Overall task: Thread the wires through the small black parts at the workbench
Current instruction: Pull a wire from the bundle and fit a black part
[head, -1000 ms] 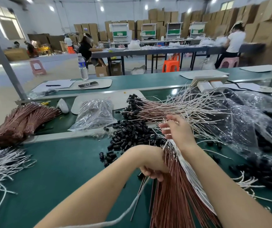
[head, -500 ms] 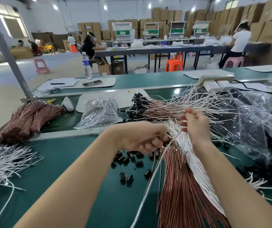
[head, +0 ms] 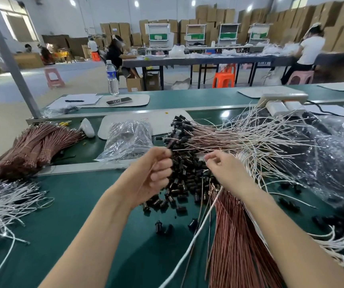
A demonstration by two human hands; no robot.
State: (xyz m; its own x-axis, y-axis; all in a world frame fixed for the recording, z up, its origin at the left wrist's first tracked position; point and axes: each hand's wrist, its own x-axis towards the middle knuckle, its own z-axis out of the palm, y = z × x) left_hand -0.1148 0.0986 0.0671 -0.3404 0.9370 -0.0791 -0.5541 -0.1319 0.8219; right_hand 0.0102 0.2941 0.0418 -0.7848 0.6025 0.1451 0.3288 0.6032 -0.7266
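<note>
Hands work close together but do not touch, just above the pile of small black parts (head: 187,177) on the green workbench (head: 73,215). The left hand (head: 152,173) has its fingers curled. Its thumb and first finger pinch what looks like one black part (head: 169,144), but it is blurry. The right hand (head: 226,169) is curled too and pinches the tip of a thin wire. It looks like the white wire (head: 189,244) that runs up from the near edge, past the pile, and goes under that hand.

A thick bunch of copper wires (head: 235,246) lies right of the pile, under the right arm. Behind the pile is a fan of wires with black parts on their ends (head: 218,136). Behind the pile and to the left sits a small clear bag (head: 129,140). Far left of the pile are tied copper bundles (head: 36,146), and nearer, loose white wires (head: 2,204). Right of the pile is a big crinkly plastic sheet (head: 329,154) with dark things under it. Far behind the pile are a water bottle (head: 112,77), a phone (head: 118,101) and a white power strip (head: 281,99).
</note>
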